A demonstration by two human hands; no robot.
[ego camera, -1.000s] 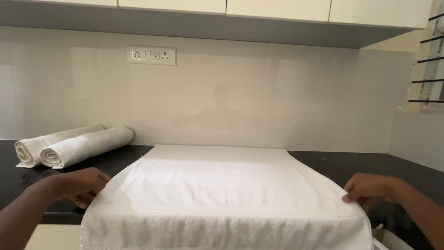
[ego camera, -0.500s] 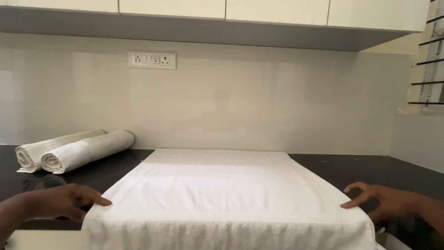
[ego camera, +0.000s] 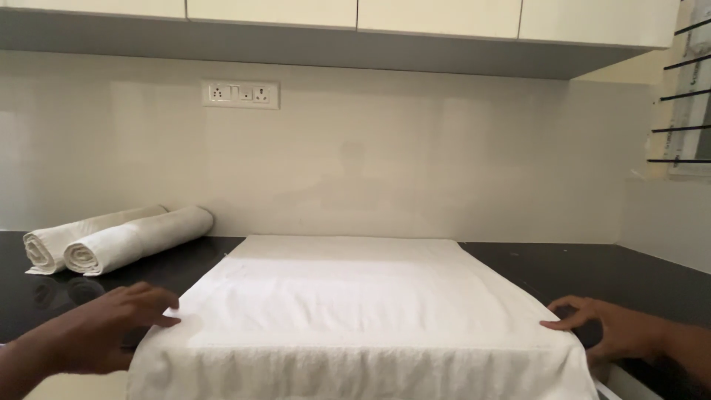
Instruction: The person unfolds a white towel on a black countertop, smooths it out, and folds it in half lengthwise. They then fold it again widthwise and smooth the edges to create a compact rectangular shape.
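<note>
A white towel [ego camera: 355, 304] lies spread flat on the black countertop [ego camera: 592, 267], its near end hanging over the front edge. My left hand [ego camera: 111, 326] rests at the towel's left edge near the front, fingers spread and touching the cloth. At the towel's right front corner my right hand [ego camera: 615, 326] lies with its fingers apart, the fingertips on the towel's edge. Neither hand grips anything.
Two rolled white towels [ego camera: 111, 241] lie side by side on the counter at the back left. A pale backsplash with a socket plate [ego camera: 241, 94] rises behind. Cabinets [ego camera: 355, 15] hang overhead. A window with bars [ego camera: 685, 111] is at the right.
Both hands have slid outward and toward me along the towel's side edges, and their fingers have opened from a pinch on the cloth to lying flat.
</note>
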